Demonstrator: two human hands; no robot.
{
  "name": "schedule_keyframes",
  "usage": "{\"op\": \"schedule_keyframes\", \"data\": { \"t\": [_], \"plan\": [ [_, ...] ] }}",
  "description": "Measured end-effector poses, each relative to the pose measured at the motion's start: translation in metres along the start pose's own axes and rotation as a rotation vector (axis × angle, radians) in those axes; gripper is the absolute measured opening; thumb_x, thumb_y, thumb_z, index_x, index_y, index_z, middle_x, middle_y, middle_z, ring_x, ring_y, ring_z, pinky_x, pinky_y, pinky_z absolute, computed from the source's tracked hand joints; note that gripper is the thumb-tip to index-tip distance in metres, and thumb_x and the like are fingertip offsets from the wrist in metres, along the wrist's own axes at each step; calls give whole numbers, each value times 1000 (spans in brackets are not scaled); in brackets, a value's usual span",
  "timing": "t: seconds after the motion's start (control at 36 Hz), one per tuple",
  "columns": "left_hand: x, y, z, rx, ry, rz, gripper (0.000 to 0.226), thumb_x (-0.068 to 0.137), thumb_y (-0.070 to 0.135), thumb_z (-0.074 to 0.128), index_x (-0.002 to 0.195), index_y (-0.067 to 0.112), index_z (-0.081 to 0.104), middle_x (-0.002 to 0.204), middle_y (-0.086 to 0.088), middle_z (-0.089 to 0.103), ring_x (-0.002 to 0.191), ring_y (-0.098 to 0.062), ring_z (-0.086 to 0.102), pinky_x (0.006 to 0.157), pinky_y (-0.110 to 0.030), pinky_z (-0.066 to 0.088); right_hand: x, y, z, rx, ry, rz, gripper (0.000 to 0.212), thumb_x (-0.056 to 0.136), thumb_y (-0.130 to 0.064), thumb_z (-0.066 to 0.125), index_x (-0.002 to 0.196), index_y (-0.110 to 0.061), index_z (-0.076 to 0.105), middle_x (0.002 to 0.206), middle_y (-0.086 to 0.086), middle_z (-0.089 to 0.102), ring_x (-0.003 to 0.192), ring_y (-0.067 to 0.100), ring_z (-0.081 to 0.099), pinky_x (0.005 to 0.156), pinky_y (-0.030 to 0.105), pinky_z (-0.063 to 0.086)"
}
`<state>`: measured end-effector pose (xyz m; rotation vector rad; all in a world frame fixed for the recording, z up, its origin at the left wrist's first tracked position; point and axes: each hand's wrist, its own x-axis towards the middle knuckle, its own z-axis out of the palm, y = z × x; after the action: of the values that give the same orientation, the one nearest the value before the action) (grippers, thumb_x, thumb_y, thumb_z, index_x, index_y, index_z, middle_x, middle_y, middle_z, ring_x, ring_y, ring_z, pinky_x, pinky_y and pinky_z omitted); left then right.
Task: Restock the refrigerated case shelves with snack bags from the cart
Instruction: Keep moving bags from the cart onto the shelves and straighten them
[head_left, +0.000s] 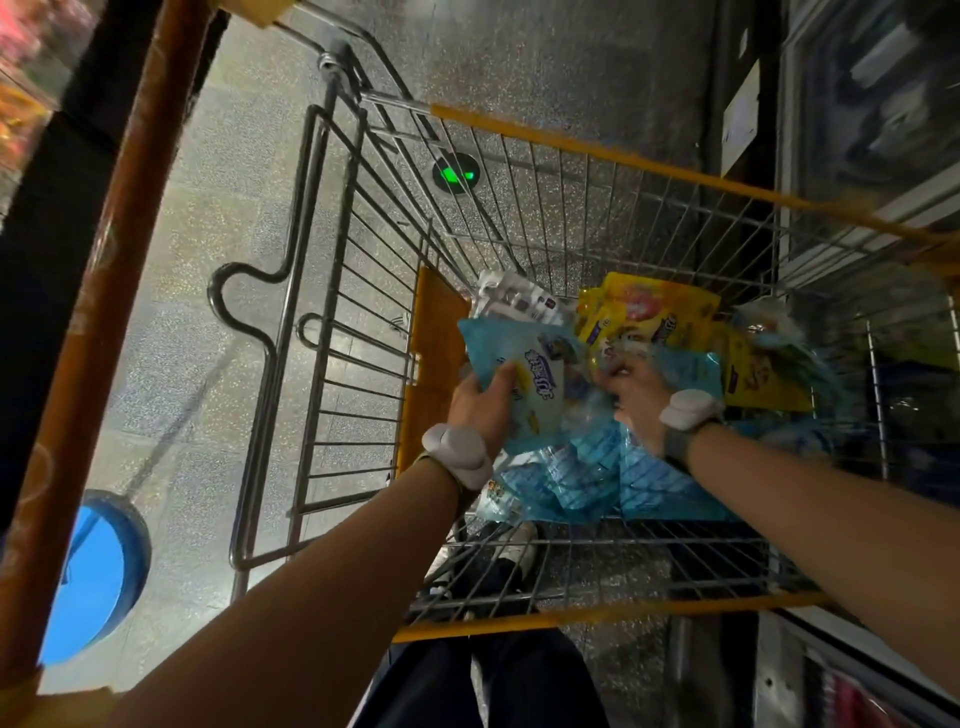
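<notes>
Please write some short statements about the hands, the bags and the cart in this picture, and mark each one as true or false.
1. The left hand holds a light blue snack bag in its grip. True.
2. The cart has red rim trim. False: the trim is yellow.
3. Yellow bags lie in the cart beyond the blue ones. True.
4. The right hand is outside the cart, on its handle. False: it reaches among the bags inside the cart.
5. Both wrists wear a pale band. True.
</notes>
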<state>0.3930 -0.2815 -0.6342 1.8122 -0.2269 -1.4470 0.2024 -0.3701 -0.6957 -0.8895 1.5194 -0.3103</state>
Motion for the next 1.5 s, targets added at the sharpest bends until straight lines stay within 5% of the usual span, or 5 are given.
{"op": "schedule_keyframes", "data": {
  "t": [0.14,0.47,0.89,1.25,1.5],
  "plan": [
    [5,14,-4,249,-15,36,45,102,47,44,128,14,61,114,-10,70,99,-31,69,89,-48,57,-1,-5,-6,143,-130,77,27,94,-6,53,69,-17,51,60,3,56,54,20,50,50,24,45],
    [7,54,-15,1283,-257,352,37,105,47,34,113,25,62,98,0,67,81,-17,63,76,-30,53,20,-15,-56,-683,227,-393,13,99,-22,47,101,-28,59,94,3,68,77,28,63,65,42,55],
    [0,51,-33,1523,-354,600,32,105,44,37,121,27,59,90,6,60,77,-15,61,66,-26,51,45,-49,-28,-2016,-407,-480,87,88,-20,63,155,-24,8,162,-3,8,147,28,12,115,37,23],
    [-5,45,-32,1546,-394,640,28,106,36,40,122,25,60,108,0,63,87,-17,63,78,-35,59,49,-70,-12,-2225,-773,-826,43,91,-40,59,130,-25,52,138,-4,49,130,21,39,107,36,38],
    [2,26,-41,1687,-539,808,30,103,40,44,131,40,56,155,8,38,142,-21,34,100,-42,51,43,-97,-30,-1859,-339,-918,30,89,-33,54,118,-38,49,115,-6,58,102,19,51,84,32,46]
  ]
}}
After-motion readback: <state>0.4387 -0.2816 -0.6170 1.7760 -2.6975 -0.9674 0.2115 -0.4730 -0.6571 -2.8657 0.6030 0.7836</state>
